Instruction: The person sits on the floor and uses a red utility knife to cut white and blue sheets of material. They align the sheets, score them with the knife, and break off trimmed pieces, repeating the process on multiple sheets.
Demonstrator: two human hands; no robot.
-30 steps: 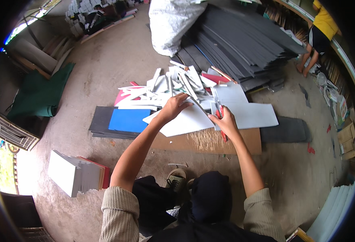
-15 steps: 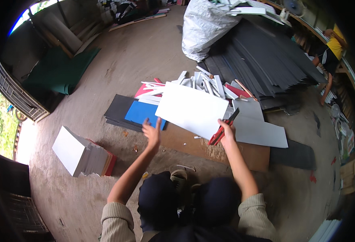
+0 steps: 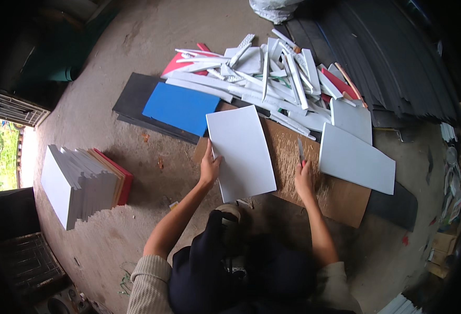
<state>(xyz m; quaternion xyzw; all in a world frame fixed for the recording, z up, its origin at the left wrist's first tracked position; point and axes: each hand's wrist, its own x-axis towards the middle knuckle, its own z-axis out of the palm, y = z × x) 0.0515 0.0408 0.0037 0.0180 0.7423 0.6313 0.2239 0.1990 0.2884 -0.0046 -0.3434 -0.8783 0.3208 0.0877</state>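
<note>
Curled a half-closed left hand [image 3: 209, 167] around the left edge of a white sheet [image 3: 242, 154], with the thumb over its face, and wrapped a closed right hand [image 3: 304, 181] around a knife [image 3: 300, 151] with its blade pointing forward. Held the white sheet over the near edge of a scuffed brown board [image 3: 344, 203], between a blue panel [image 3: 181, 108] and a pale panel [image 3: 358, 159], short of a heap of white offcuts [image 3: 294, 82]

Board [image 3: 340, 201]: brown, with pale streaks. Large sheet [image 3: 243, 157] over the board's left part: uniform white. Knife [image 3: 300, 149] over the board: grey blade, red handle. Small sheet [image 3: 182, 108] beyond the board's left end: solid blue. Scraps [image 3: 267, 78] behind the board: mainly white, some red. Stack [image 3: 86, 180] left of the board: white, tan, red.
</note>
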